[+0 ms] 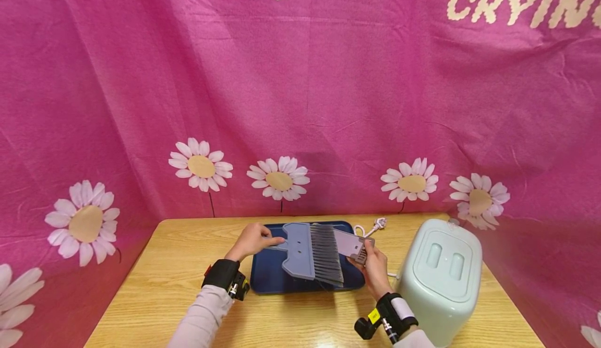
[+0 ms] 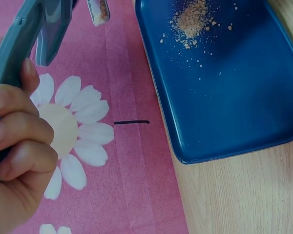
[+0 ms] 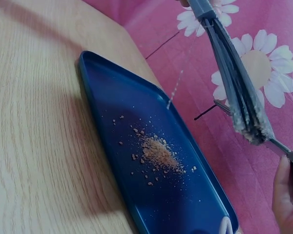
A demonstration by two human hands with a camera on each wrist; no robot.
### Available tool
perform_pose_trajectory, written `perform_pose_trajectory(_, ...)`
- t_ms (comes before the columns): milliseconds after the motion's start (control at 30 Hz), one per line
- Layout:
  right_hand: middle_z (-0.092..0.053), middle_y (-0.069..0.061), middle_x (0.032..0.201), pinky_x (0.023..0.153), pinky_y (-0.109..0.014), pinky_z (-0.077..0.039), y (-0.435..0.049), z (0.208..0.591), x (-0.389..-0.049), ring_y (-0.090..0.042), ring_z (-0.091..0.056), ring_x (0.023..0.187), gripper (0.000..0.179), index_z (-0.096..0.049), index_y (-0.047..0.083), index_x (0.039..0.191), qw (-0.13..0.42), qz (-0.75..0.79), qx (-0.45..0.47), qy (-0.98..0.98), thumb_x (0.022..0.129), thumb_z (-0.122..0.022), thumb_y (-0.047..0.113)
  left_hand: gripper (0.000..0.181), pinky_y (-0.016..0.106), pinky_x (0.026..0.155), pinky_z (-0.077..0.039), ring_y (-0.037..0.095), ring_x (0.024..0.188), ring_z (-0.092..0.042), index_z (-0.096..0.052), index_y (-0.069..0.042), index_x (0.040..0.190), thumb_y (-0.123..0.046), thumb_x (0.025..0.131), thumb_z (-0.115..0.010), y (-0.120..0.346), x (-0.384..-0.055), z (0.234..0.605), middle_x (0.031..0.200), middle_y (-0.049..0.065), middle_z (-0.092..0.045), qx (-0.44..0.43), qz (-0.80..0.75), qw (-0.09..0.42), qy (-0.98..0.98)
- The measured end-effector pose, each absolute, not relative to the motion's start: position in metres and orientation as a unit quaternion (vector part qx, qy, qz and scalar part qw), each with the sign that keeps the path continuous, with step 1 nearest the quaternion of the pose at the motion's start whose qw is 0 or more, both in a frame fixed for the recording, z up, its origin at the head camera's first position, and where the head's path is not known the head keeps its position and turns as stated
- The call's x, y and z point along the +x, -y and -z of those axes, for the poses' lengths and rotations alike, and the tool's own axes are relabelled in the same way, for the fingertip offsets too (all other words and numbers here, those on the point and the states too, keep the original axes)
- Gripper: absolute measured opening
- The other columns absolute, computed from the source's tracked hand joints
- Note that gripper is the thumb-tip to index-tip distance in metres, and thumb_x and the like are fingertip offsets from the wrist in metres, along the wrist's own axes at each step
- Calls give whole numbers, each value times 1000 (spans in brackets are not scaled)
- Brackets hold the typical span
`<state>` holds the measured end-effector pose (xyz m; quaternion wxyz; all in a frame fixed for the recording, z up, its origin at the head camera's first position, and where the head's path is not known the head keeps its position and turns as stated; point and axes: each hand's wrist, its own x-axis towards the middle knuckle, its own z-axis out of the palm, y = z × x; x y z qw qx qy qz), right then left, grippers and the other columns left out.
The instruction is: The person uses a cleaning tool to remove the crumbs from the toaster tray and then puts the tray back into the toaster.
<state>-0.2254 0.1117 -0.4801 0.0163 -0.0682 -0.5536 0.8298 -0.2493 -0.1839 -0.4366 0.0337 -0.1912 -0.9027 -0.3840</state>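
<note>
A blue-grey hand brush (image 1: 299, 250) with a cat-shaped head is held over the dark blue tray (image 1: 267, 280). My left hand (image 1: 253, 241) grips its handle, fingers curled round it in the left wrist view. The dark bristles (image 3: 234, 83) point right, and pale crumbs cling to their tips. My right hand (image 1: 375, 267) holds a flat lilac-grey plate (image 1: 347, 244) by its slotted grey end, fingers on one side and thumb on the other. The bristles overlap the plate's far end; whether they touch it I cannot tell. Brown crumbs (image 3: 158, 153) lie heaped and scattered in the tray.
A mint-green appliance (image 1: 441, 275) with two oblong recesses in its lid stands to the right of my right hand. Behind the tray's right corner lies a white plug (image 1: 379, 224) with its cord. A pink daisy-printed cloth (image 1: 328, 103) hangs behind the wooden table (image 1: 188, 243).
</note>
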Motion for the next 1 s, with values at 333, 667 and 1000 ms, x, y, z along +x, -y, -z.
perform_pose_trajectory(333,-63,0,88,69,-26,-54,-114,481,-225,-5,-63,75,45,-33,-20,131,27,-830,-69,553,105,-31,17,53,24,48,-17,8,41,-25,-40,-13,45,-26,82,-76,181,-247,431,46,-8,-25,-111,354,33,928)
perform_pose_trajectory(667,-64,0,90,71,-25,-54,-116,482,-226,-5,-64,77,44,-29,-20,133,36,-840,-65,537,105,-31,15,58,23,46,-16,7,40,-22,-35,-15,44,-31,82,-76,181,-244,430,47,-8,-21,-38,339,32,940)
perform_pose_trajectory(1000,-65,-1,92,71,-26,-54,-117,481,-225,-5,-64,78,46,-28,-19,135,45,-844,-68,530,105,-33,14,58,23,45,-15,8,41,-21,-35,-14,45,-32,82,-75,184,-244,430,49,-6,-21,0,345,7,939)
